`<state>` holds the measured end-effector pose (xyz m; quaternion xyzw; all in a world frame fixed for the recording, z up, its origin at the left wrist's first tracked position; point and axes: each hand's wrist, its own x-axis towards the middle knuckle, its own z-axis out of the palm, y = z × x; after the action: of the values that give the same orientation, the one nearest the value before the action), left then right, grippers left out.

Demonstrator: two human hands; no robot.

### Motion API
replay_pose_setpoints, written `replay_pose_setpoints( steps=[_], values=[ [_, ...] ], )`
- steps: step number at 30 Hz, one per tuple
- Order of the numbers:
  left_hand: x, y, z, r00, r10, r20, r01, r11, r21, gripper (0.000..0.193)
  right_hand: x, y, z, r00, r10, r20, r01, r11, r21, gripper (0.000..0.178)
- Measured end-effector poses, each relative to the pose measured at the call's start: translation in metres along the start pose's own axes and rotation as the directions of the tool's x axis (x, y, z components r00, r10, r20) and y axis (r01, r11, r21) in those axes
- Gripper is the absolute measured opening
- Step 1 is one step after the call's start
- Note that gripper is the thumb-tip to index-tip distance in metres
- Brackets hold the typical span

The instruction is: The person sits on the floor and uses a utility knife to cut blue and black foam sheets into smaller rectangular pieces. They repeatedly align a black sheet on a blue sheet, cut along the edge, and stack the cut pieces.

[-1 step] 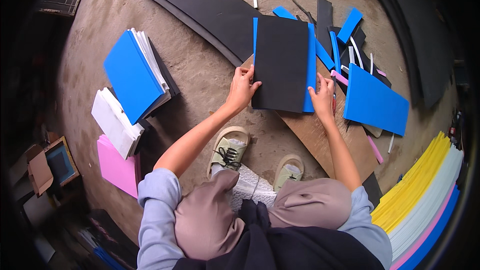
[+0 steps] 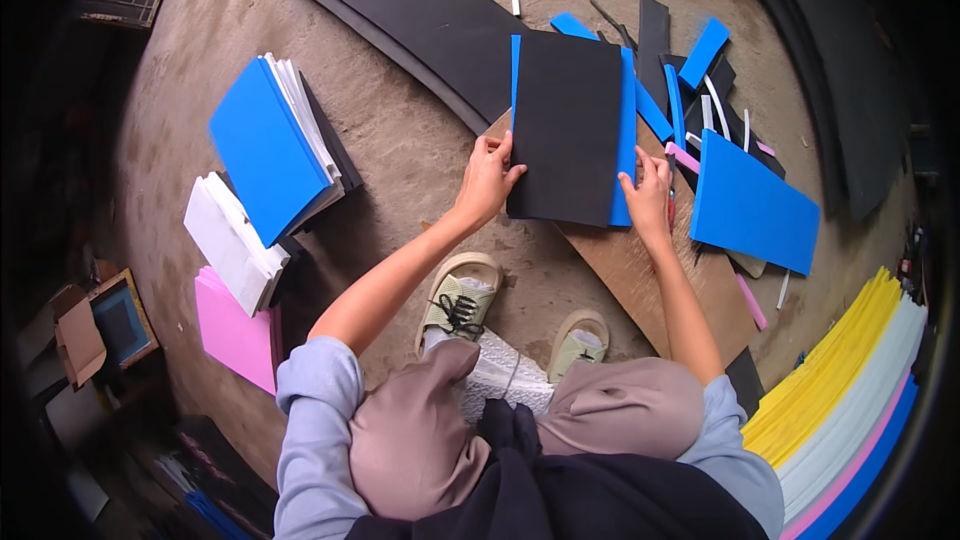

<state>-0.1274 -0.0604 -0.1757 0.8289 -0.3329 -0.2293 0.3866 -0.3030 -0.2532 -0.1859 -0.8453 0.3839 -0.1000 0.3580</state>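
Observation:
A black foam-like sheet point(image 2: 570, 130) lies over a slightly offset blue sheet point(image 2: 627, 130), whose edges show along both sides. My left hand point(image 2: 487, 180) grips the left edge of the pair, its thumb resting on the black face. At the right edge my right hand point(image 2: 648, 195) pinches the blue margin between thumb and fingers. Under the sheets a brown wooden board point(image 2: 650, 285) runs diagonally across the floor. A small red item point(image 2: 671, 198) sits beside my right hand, partly hidden by it.
Left are stacks of blue point(image 2: 270, 150), white point(image 2: 232, 240) and pink sheets point(image 2: 235, 330). A long black sheet point(image 2: 410, 20) lies far off. Offcut strips point(image 2: 690, 90) and a blue piece point(image 2: 755, 202) are at right, a yellow stack point(image 2: 825, 370) nearer. My shoes point(image 2: 460, 305) stand below the board.

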Motion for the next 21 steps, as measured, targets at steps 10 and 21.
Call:
replay_pose_setpoints(
  steps=[10,21],
  values=[
    [-0.002,0.007,-0.008,0.996,0.08,0.049,-0.082,0.996,0.034,0.046,0.012,-0.012,0.005,1.0,-0.01,0.029,0.009,0.999,0.054,0.057],
    [-0.003,0.006,-0.008,0.997,0.059,0.051,-0.061,0.997,0.044,0.048,0.011,-0.015,0.003,0.999,-0.033,0.019,0.032,0.998,0.046,0.055]
  ],
)
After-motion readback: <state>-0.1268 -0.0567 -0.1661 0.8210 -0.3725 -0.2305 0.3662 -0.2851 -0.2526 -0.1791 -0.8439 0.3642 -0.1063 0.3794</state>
